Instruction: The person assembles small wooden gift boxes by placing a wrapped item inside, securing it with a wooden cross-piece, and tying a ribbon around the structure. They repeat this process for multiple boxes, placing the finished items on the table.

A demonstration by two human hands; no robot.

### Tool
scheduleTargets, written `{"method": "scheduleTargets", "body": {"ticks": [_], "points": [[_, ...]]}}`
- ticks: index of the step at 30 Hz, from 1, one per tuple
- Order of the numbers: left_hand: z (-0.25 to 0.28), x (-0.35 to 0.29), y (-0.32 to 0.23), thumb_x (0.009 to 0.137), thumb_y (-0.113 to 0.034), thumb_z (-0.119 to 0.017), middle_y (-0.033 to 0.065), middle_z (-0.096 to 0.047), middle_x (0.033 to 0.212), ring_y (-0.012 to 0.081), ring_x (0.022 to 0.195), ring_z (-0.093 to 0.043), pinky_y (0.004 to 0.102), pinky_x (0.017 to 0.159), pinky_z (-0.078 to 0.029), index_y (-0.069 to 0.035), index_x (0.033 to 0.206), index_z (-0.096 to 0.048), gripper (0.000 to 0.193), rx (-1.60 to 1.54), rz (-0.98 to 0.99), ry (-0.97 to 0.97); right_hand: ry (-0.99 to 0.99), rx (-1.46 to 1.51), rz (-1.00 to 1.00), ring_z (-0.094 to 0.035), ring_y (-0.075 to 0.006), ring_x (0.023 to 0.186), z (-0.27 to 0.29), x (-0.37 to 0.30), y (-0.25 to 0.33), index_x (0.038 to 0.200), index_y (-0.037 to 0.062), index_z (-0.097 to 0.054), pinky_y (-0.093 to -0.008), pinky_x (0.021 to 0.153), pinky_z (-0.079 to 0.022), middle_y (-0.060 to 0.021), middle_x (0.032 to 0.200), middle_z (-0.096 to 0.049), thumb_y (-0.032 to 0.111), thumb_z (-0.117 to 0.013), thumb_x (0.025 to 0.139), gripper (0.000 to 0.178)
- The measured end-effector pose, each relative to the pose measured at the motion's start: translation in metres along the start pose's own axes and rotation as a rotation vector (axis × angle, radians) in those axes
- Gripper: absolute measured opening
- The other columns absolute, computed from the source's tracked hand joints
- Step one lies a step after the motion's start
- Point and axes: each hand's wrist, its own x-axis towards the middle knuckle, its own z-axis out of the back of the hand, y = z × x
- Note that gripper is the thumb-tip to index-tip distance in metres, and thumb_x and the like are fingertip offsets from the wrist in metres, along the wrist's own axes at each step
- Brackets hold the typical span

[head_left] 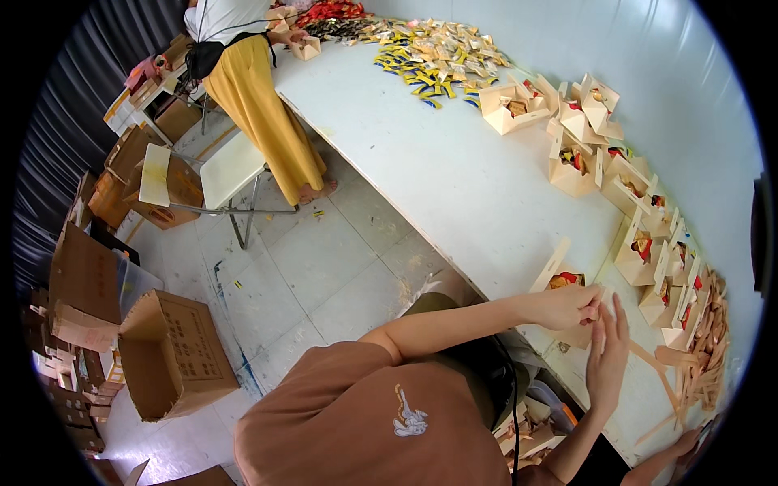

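Note:
A cream folded-card box with a raised flap stands at the table's near edge, and red and golden packets show inside it. My left hand is over its front side with the fingers closed in a pinch; what they hold, if anything, is too small to make out. Against those fingertips lies my right hand, its fingers stretched out upward and its thumb partly hidden. Part of the box's front wall shows below my left hand. Tan ribbon strips lie in a heap to the right of my right hand.
Several filled cream boxes line the table's wall side. Small yellow, blue and red packets are piled at the far end, where a person in a yellow skirt works. Another person's hand reaches in at lower right. A chair and cartons stand left.

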Motion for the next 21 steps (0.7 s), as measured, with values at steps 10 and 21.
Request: {"method": "scheduleTargets", "body": {"ticks": [10,21], "points": [[0.043,-0.041,0.005,0.104,-0.005,-0.044,0.0056,-0.058,0.095,0.0127,0.095,-0.057,0.0310,0.084,-0.048,-0.002,0.102,-0.045,0.004,-0.236,-0.139,-0.246,-0.120,0.065,0.007,-0.046,-0.0403,0.134,-0.015,-0.010,-0.021,0.135,0.0013,-0.053,-0.0457,0.109,-0.039,-0.0188,0.151,-0.042,0.008,-0.054,0.098,0.038],[0.028,-0.060,-0.030,0.096,-0.001,-0.053,0.0089,-0.052,0.107,0.0210,0.091,-0.054,0.0311,0.082,-0.047,-0.002,0.098,-0.049,0.005,0.313,-0.241,-0.580,-0.028,0.735,0.015,-0.062,-0.0172,0.076,-0.016,0.051,0.058,0.105,-0.0028,-0.059,-0.0295,0.072,-0.049,-0.0104,0.083,-0.064,0.008,-0.058,0.098,0.013]]}}
